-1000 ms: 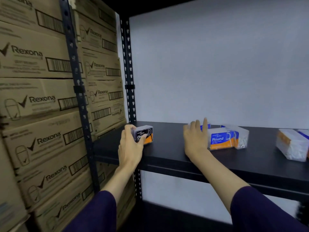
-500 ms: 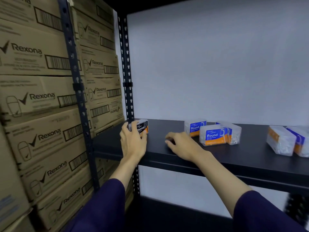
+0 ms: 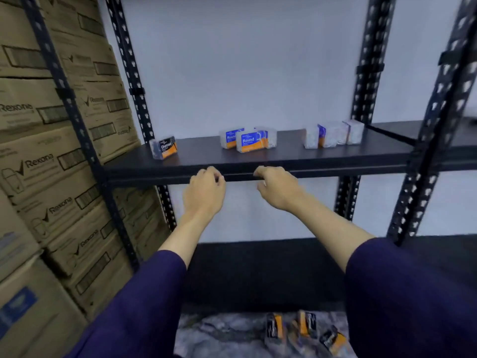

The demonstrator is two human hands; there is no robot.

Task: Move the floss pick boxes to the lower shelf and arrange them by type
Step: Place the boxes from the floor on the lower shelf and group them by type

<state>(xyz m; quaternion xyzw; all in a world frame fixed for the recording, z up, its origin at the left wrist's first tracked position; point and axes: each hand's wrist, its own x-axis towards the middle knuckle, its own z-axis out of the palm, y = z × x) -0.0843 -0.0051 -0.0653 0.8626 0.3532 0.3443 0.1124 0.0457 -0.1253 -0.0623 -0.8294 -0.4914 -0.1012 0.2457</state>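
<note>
Both hands empty. Left hand (image 3: pixel 205 193) and right hand (image 3: pixel 277 188) sit at the front lip of the shelf (image 3: pixel 296 157), fingers loosely curled, pinching nothing. Charcoal box (image 3: pixel 164 147) stands up and left of the left fingers, near the shelf's left end, long axis roughly along the shelf. Round boxes (image 3: pixel 249 140) lie up and behind the right fingers. Loose charcoal-type boxes (image 3: pixel 304 329) lie well below both hands, slightly right, so the right hand is probably nearer for the next pickup.

Dark navy, perhaps purple, sleeves (image 3: pixel 144 301) pushed above bare forearms.
</note>
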